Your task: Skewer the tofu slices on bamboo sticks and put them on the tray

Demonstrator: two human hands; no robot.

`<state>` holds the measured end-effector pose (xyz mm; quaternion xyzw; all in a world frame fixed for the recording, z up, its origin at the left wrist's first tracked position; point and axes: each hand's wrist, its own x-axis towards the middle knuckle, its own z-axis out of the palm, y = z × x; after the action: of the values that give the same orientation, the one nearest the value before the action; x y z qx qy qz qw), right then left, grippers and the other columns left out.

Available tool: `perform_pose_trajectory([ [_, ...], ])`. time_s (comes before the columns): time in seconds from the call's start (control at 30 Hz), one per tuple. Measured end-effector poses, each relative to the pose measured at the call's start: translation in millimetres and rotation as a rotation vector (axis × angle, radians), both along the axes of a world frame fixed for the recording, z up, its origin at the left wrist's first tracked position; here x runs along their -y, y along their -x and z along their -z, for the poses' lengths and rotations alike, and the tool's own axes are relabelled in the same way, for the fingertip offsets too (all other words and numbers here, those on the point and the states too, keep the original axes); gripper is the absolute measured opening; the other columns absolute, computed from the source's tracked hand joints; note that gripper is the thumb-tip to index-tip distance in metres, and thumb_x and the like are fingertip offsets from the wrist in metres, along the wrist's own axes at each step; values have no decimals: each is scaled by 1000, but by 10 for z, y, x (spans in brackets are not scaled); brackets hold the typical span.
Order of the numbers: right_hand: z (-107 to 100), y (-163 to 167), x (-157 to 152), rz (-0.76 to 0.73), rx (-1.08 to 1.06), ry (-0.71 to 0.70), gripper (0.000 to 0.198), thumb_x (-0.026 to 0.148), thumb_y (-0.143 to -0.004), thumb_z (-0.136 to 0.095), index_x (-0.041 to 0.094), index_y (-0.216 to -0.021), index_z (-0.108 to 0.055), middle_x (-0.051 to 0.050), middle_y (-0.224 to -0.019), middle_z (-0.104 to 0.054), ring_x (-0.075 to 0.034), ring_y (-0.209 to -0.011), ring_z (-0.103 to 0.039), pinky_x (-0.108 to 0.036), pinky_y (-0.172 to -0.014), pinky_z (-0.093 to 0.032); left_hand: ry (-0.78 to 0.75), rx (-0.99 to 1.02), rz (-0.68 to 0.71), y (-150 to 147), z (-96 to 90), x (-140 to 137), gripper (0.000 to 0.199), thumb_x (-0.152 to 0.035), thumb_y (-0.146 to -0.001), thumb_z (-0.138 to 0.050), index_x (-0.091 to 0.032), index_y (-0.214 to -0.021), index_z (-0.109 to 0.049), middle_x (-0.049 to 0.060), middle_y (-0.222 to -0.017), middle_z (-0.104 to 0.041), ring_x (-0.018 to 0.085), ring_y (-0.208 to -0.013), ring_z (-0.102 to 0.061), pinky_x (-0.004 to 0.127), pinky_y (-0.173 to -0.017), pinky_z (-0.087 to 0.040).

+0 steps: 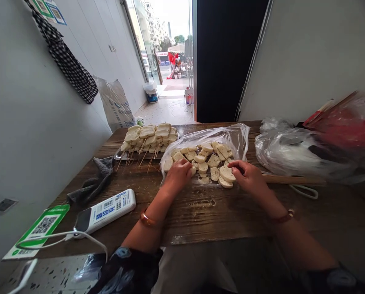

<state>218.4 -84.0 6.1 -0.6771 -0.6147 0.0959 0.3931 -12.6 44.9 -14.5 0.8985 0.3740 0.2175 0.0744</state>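
Observation:
An open clear plastic bag (239, 141) lies on the wooden table, with many pale, bread-like slices (213, 160) loose on it, some round and some squarish. My left hand (179, 176) is at the bag's left front, its fingers closed on a pale slice (193, 170). At the right side of the pile, my right hand (249, 176) pinches the near end of a thin wooden skewer (224, 156). The skewer's far end lies over a slice, and I cannot tell whether it pierces it. Beyond my left hand, skewered slices (148, 136) are stacked on a metal tray (118, 155).
Plastic bags (288, 151) crowd the table's right side, beside a bundle of wooden sticks (292, 179). At the left lie a grey cloth (93, 179), a white power bank (112, 210) with a cable, and a green QR-code card (41, 228). A doorway stands open ahead.

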Motion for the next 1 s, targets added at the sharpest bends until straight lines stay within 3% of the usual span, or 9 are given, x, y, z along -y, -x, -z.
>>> perform_pose_trajectory([
  [0.2, 168, -109, -88, -25, 299, 134, 23, 25, -92, -42, 15, -93, -63, -11, -95, -71, -22, -89, -64, -31, -78, -44, -116, 114, 19, 2, -11, 20, 26, -11, -85, -47, -17, -98, -68, 10, -106, -66, 23, -102, -57, 37, -95, -45],
  [0.43, 271, -134, -96, 6, 327, 267, 36, 40, -94, -48, 13, -105, -69, -14, -94, -74, -26, -87, -69, -32, -73, -46, 1, 123, 41, -78, -65, 177, 23, -22, -90, -46, -20, -98, -68, 8, -93, -68, 21, -90, -61, 33, -83, -45],
  [0.6, 278, -99, -149, 15, 108, 195, 48, 41, -83, -59, 11, -121, -65, -8, -84, -73, -20, -68, -65, -30, -66, -46, 80, 171, 66, -110, -70, 221, 21, -22, -88, -50, -21, -95, -69, 8, -93, -69, 21, -90, -62, 32, -84, -44],
  [0.73, 248, -82, -181, -46, -122, 169, 43, 43, -78, -63, 12, -107, -70, -6, -81, -72, -19, -67, -63, -30, -64, -46, 218, 358, 27, -123, -98, 222, 17, -21, -84, -55, -20, -90, -71, 7, -87, -70, 20, -82, -62, 31, -78, -45],
  [0.83, 203, -28, -234, -66, -379, 123, 36, 45, -75, -67, 14, -93, -69, -7, -83, -72, -18, -70, -63, -29, -64, -47, 358, 499, 25, -131, -124, 232, 14, -22, -81, -60, -18, -87, -72, 5, -79, -69, 17, -73, -60, 28, -71, -45],
  [0.9, 160, 56, -293, -38, -598, 86, 40, 48, -70, -71, 14, -93, -65, -5, -79, -70, -15, -61, -59, -26, -55, -45, 470, 583, 23, -130, -141, 239, 16, -25, -80, -62, -16, -88, -72, 5, -79, -69, 16, -71, -59, 27, -68, -45],
  [1.0, 86, 272, -391, -55, -888, 94, 48, 50, -65, -76, 16, -94, -59, 1, -67, -64, -7, -43, -44, -20, -40, -32, 719, 720, 51, -120, -166, 247, 30, -35, -79, -66, -13, -98, -71, 7, -85, -70, 15, -72, -60, 26, -65, -46],
])
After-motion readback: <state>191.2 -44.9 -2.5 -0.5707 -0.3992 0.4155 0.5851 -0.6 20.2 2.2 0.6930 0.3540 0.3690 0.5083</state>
